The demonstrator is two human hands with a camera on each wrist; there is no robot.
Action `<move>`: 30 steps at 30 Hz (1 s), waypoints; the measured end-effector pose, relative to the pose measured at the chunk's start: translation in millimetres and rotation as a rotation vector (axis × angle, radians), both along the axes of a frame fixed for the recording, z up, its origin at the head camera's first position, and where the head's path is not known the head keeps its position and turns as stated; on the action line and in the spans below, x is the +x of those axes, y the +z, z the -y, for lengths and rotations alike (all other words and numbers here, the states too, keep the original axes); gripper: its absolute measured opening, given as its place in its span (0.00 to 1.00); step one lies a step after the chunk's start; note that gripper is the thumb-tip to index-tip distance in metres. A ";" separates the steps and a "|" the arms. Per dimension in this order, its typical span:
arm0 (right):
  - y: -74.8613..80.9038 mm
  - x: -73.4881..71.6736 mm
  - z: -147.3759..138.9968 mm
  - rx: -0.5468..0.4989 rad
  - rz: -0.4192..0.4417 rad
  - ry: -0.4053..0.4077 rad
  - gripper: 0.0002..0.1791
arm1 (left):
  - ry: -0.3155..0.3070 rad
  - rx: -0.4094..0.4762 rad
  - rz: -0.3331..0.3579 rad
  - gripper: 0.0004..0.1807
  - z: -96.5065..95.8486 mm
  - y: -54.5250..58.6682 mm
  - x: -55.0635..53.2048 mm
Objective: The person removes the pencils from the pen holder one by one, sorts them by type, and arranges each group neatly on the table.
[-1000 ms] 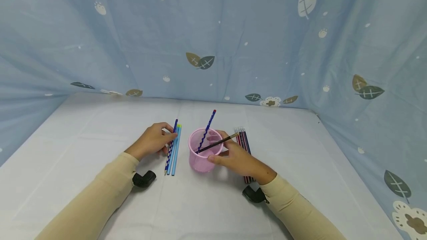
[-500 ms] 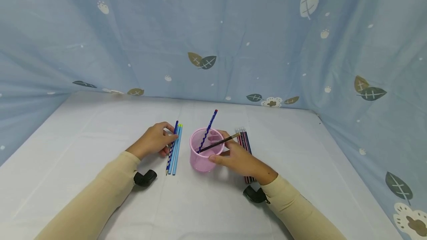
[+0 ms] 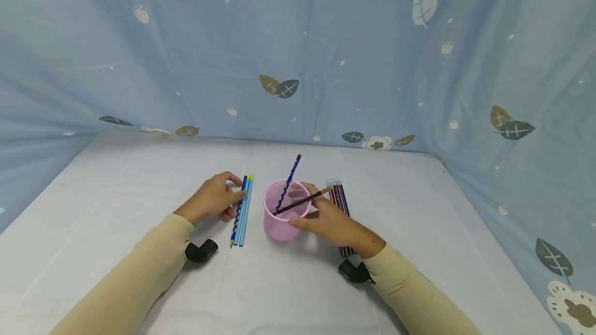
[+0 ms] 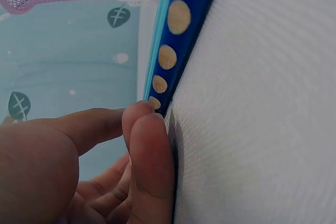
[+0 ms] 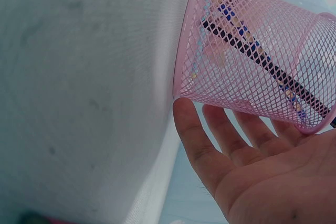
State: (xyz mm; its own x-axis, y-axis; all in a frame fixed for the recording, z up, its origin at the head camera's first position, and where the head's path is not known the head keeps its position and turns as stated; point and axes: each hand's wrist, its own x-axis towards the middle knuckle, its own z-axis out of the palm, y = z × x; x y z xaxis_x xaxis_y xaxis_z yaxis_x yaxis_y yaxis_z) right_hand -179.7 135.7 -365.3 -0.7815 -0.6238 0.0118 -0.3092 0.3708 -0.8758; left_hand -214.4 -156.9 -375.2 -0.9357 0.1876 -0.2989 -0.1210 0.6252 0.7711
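A pink mesh pen cup stands upright on the white table. My right hand holds it from the right, thumb on the near side and fingers behind. Leaning inside the cup are a blue pencil with a red end and a dark pencil. On its left, a dark blue pencil with wooden spots lies beside light blue pencils with yellow-green ends. My left hand pinches the spotted pencil between thumb and fingers; the left wrist view shows the fingertips against its side.
Right of the cup lies a bundle of dark and red striped pencils, partly hidden beneath my right hand and wrist. A blue leaf-print curtain hangs behind the white table and along both sides.
The spotted blue pencil has slid toward me, so its far end now lies about level with the light blue pencils' ends. My right hand and the cup have stayed in place.
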 end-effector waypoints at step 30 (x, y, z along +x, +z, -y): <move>0.4 0.9 1.3 0.030 -0.002 -0.022 0.43 | 0.026 0.212 -0.541 0.16 -35.8 24.1 22.4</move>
State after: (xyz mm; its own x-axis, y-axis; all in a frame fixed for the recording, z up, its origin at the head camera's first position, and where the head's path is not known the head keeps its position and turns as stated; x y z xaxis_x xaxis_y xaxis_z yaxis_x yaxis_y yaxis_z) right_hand -178.8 134.4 -364.9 -0.7947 -0.6070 -0.0048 -0.3025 0.4030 -0.8637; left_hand -192.0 -121.0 -351.1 -0.9499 0.1658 0.2649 0.3119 0.4523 0.8356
